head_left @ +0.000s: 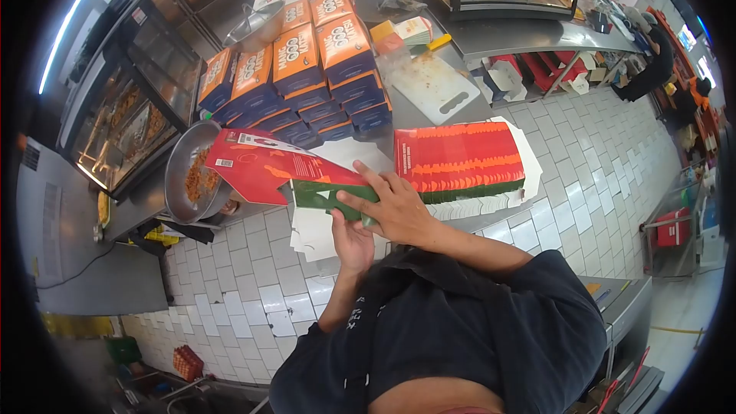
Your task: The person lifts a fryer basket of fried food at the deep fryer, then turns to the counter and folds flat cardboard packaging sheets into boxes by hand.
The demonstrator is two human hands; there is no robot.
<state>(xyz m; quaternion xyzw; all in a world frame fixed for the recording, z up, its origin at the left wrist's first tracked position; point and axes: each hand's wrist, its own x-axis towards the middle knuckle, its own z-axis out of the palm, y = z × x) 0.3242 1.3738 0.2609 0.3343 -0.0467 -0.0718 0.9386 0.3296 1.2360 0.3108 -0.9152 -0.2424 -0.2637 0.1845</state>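
A red and green cardboard box, partly folded, is between my two hands over white sheets of card. My left hand holds its green end from below, with the palm up. My right hand lies over the top of the green end, its fingers bent across the panel. To the right of the box lies a fanned stack of flat red and green cartons with white edges.
Orange and blue boxes stand stacked behind. A metal bowl of food sits left of the red panel. A white cutting board lies behind the cartons. Glass food cabinets stand around; a person in dark clothes is at far right.
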